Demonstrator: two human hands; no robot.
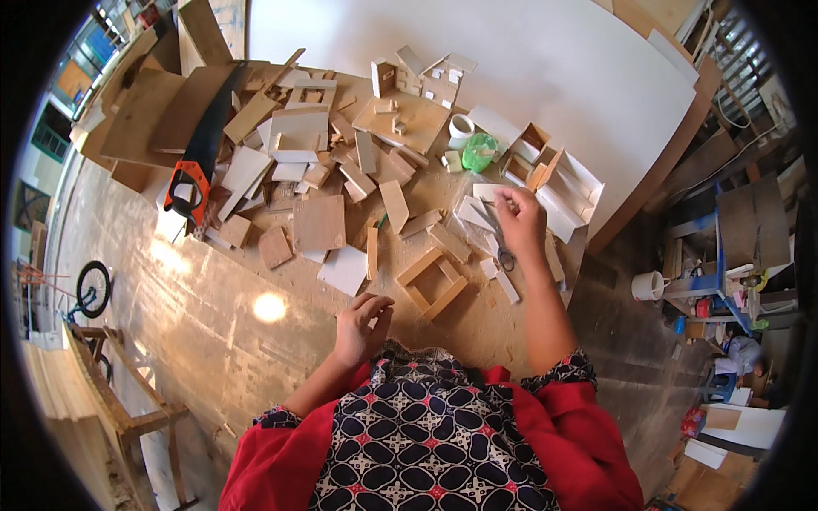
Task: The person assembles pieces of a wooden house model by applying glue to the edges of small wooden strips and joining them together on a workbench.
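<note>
My right hand (521, 223) reaches over the right part of the work table, fingertips pinched together. A small white piece (486, 192) lies right at these fingertips; whether they grip it is hidden. Beneath and beside the hand lie scissors (506, 258) with dark handles. My left hand (362, 330) hovers by the table's near edge, fingers loosely curled in, with nothing visible in them. Between the hands sits a small square wooden frame (432, 283). Just beyond the right hand are a divided wooden box (554, 183) and a green plastic bag (480, 152).
Wood offcuts (319, 223) crowd the table's left and middle. A handsaw with an orange handle (187, 189) rests at the left. Farther back stand a miniature room model (422, 85) and a white cup (461, 129). A large white panel (545, 68) lies behind. A person (740, 356) sits far right.
</note>
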